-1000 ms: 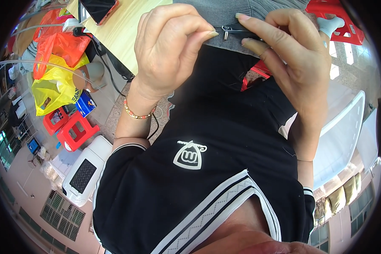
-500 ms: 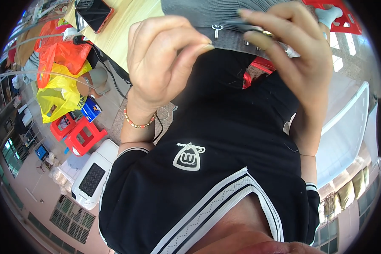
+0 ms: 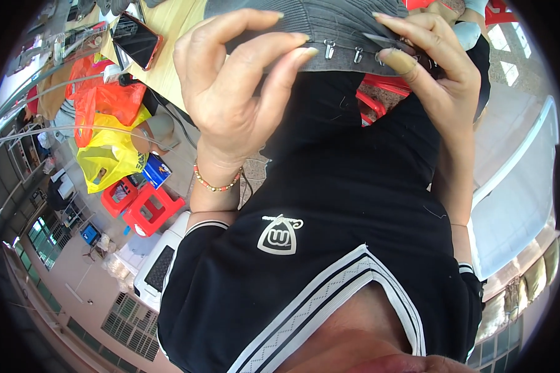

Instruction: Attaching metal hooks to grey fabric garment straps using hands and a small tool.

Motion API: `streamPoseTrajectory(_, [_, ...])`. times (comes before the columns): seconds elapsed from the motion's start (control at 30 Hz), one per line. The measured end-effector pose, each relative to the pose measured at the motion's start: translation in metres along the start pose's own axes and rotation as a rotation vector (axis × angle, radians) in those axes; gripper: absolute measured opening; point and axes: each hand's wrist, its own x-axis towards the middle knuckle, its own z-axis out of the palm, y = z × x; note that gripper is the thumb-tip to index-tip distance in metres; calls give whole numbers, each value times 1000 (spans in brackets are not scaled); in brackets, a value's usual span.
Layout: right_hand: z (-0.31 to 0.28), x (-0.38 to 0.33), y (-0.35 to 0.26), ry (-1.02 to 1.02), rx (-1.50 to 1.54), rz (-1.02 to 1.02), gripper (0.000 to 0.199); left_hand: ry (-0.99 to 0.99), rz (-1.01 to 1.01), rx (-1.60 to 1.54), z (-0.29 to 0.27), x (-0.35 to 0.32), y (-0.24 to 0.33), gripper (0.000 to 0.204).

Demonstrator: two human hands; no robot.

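Observation:
A grey ribbed garment (image 3: pixel 339 22) lies over the table edge and my lap, with several silver metal hooks (image 3: pixel 358 56) along its band. My left hand (image 3: pixel 236 81) is raised just left of the hooks, thumb and index fingertips brought together in a pinch and the other fingers loosely bent. Whatever the pinch holds, if anything, is too small to make out. Over the garment's right part, my right hand (image 3: pixel 438 68) is closed around small thread snips (image 3: pixel 379 40), their pointed grey blades aimed left. Its palm hides the rest of the snips.
A phone (image 3: pixel 137 40) lies on the light wooden table (image 3: pixel 174 25) at upper left. Red and yellow plastic bags (image 3: pixel 109 149), red stools (image 3: pixel 152 208) and a white bin (image 3: pixel 158 267) stand on the left. At right is a large translucent tub (image 3: pixel 516 199).
My left hand's fingers have spread somewhat, with thumb and index still near each other. My right hand has moved slightly up, and its snips' blades show more clearly. The whole view has shifted slightly.

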Motion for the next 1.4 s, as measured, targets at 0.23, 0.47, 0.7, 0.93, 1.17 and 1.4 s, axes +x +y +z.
streamPoseTrajectory(0.23, [-1, -21, 7, 17, 91, 172, 37, 572, 289, -622, 80, 24, -17, 35])
streamPoseTrajectory(0.47, [3, -27, 6, 47, 160, 192, 39, 659, 393, -436, 94, 25, -23, 28])
streamPoseTrajectory(0.7, [12, -22, 4, 24, 145, 99, 41, 173, -187, -262, 35, 25, 33, 16])
streamPoseTrajectory(0.93, [19, -11, 0, -22, 85, -13, 38, 95, -247, -346, 34, 2, 17, 9])
streamPoseTrajectory(1.17, [13, 8, -19, 37, 122, 35, 37, 128, -448, -647, 33, 0, 16, 7])
streamPoseTrajectory(1.4, [16, 13, -21, 22, 89, -1, 34, 121, -469, -677, 33, -1, 18, 7])
